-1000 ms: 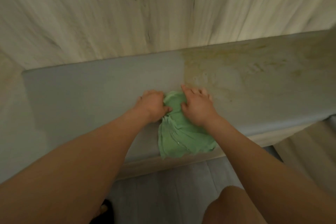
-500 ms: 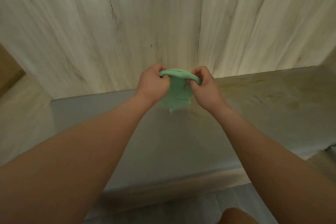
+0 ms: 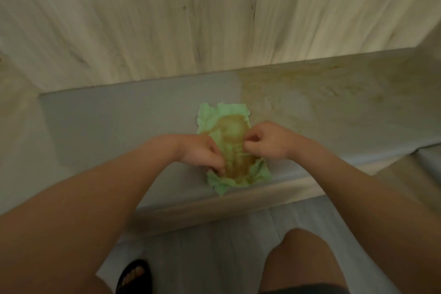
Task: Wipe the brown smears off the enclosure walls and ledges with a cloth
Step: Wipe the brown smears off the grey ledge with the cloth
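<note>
A green cloth (image 3: 232, 141) lies spread on the grey ledge (image 3: 119, 131), with a large brown stain down its middle. My left hand (image 3: 202, 153) pinches the cloth's near left edge. My right hand (image 3: 267, 139) pinches its right edge. Brown smears (image 3: 334, 93) cover the right half of the ledge, while the left half looks clean grey.
A pale wood-grain wall (image 3: 191, 19) rises behind the ledge, with side walls at far left and right. Below the ledge's front lip (image 3: 214, 207) is a light floor. My sandalled foot (image 3: 134, 274) and my knee (image 3: 300, 246) are at the bottom.
Half a second ago both hands held the bunched cloth up in front of the wall. It now lies opened on the ledge, stained side up, with both hands lower.
</note>
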Demonstrator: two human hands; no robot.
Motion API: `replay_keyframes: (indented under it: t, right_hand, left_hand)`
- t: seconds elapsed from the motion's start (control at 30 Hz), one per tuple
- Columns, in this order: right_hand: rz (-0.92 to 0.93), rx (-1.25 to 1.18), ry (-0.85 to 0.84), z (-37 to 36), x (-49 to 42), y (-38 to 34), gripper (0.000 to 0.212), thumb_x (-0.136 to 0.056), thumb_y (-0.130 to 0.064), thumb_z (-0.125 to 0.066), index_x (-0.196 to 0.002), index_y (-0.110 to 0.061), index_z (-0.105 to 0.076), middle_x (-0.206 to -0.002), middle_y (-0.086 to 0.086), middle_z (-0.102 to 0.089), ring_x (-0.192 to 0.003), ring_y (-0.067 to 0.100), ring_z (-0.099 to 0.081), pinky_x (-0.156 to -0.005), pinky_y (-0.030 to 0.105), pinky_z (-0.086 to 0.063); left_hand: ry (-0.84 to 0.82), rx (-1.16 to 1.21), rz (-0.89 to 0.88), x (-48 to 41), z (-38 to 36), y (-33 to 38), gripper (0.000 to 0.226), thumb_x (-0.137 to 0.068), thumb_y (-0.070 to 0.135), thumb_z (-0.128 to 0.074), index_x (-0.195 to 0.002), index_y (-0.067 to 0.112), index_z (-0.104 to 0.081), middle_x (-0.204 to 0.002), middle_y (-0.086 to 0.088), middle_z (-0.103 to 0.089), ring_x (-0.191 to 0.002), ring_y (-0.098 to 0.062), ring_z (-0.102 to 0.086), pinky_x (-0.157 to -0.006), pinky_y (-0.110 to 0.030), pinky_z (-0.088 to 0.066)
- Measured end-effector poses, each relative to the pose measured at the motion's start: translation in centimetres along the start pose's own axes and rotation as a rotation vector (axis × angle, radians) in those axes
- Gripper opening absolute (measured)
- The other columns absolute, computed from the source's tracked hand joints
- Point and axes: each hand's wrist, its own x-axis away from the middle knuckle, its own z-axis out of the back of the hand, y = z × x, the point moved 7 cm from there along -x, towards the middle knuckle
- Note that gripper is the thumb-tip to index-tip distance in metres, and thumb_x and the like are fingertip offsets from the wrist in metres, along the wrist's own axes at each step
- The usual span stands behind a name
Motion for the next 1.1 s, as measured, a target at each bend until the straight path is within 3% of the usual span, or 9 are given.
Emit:
replay_keyframes:
  t: [0.07,0.13,0.2,0.27,0.37,0.53,0.7,0.87,1.1]
  right_hand:
    - [-0.008,0.046,0.195,0.8,-2.2,-0.7,0.019,-0.090,-0.027,-0.058,-0.082,-0.014,-0.069,-0.082,0.008,-0.068,-0.083,0.024,-0.065,-0.075,0.040,-0.051]
    - [-0.027,0.063,0.277,-0.7,-4.3,-1.4,0.028,-0.095,-0.029,-0.056,-0.112,-0.012,-0.070,-0.114,0.015,-0.067,-0.111,0.034,-0.061,-0.096,0.039,-0.047]
    - [-0.080,0.114,0.222,-4.1,-5.7,-2.0,0.054,-0.100,-0.046,-0.046,-0.145,-0.016,-0.053,-0.150,0.020,-0.047,-0.140,0.037,-0.042,-0.119,0.042,-0.030]
    - [-0.102,0.212,0.166,-7.3,-6.0,-2.7,0.070,-0.101,-0.064,-0.030,-0.162,-0.030,-0.027,-0.171,0.015,-0.016,-0.157,0.035,-0.012,-0.128,0.047,-0.006]
    - [-0.046,0.281,0.156,-9.2,-4.9,-3.1,0.076,-0.099,-0.074,-0.020,-0.165,-0.037,-0.010,-0.174,0.009,0.000,-0.160,0.031,0.004,-0.128,0.048,0.005]
    - [0.038,0.359,0.160,-8.4,-0.8,0.1,0.075,-0.092,-0.081,-0.019,-0.161,-0.050,-0.014,-0.174,-0.003,-0.008,-0.160,0.027,-0.002,-0.128,0.050,0.001]
    - [-0.439,0.334,0.241,-1.9,0.5,12.7,0.075,-0.092,-0.083,-0.017,-0.160,-0.054,-0.005,-0.174,0.001,-0.001,-0.159,0.034,0.002,-0.127,0.050,0.003]
    - [-0.685,0.229,0.266,-0.7,-1.4,14.0,0.082,-0.096,-0.078,-0.017,-0.165,-0.037,-0.002,-0.173,0.014,0.005,-0.157,0.044,0.007,-0.126,0.056,0.005]
    - [-0.272,0.264,0.284,-7.8,-5.6,-0.9,0.074,-0.100,-0.070,-0.021,-0.165,-0.034,-0.015,-0.173,0.014,-0.006,-0.158,0.041,0.001,-0.127,0.054,0.004]
  left_hand:
    - [0.026,0.103,0.035,0.7,0.8,-0.3,0.025,-0.075,0.032,-0.064,-0.084,0.020,-0.083,-0.076,0.015,-0.075,-0.080,-0.003,-0.067,-0.073,-0.018,-0.050]
    - [0.176,0.045,0.066,1.2,2.4,-0.9,0.019,-0.083,0.022,-0.064,-0.074,0.019,-0.080,-0.072,0.008,-0.074,-0.078,-0.010,-0.069,-0.068,-0.020,-0.050]
    - [0.379,-0.135,0.124,1.7,4.1,-2.0,0.025,-0.092,0.021,-0.061,-0.069,0.017,-0.071,-0.068,0.004,-0.067,-0.071,-0.013,-0.062,-0.061,-0.023,-0.043]
    - [0.544,-0.182,0.181,1.8,5.2,-3.4,0.025,-0.093,0.023,-0.059,-0.075,0.010,-0.072,-0.076,-0.009,-0.069,-0.079,-0.023,-0.064,-0.064,-0.028,-0.039]
    - [0.696,-0.094,0.240,0.8,5.9,-5.5,0.023,-0.090,0.019,-0.058,-0.073,0.006,-0.067,-0.087,-0.019,-0.072,-0.090,-0.034,-0.068,-0.069,-0.030,-0.041]
    - [0.793,-0.089,0.220,-2.4,5.9,-4.9,0.032,-0.091,0.026,-0.049,-0.063,0.010,-0.051,-0.091,-0.024,-0.070,-0.090,-0.039,-0.066,-0.073,-0.035,-0.045]
    - [0.769,-0.157,0.210,-4.4,5.8,-4.7,0.031,-0.091,0.016,-0.052,-0.060,0.011,-0.047,-0.072,-0.012,-0.053,-0.096,-0.044,-0.060,-0.082,-0.039,-0.050]
    - [0.792,-0.246,0.231,-3.5,7.1,-5.8,0.026,-0.095,0.022,-0.051,-0.101,0.006,-0.070,-0.110,-0.020,-0.060,-0.114,-0.042,-0.052,-0.097,-0.045,-0.048]
    - [0.806,-0.233,0.290,-3.6,9.1,-7.3,0.029,-0.094,0.020,-0.049,-0.112,0.005,-0.068,-0.119,-0.023,-0.058,-0.121,-0.043,-0.049,-0.102,-0.049,-0.047]
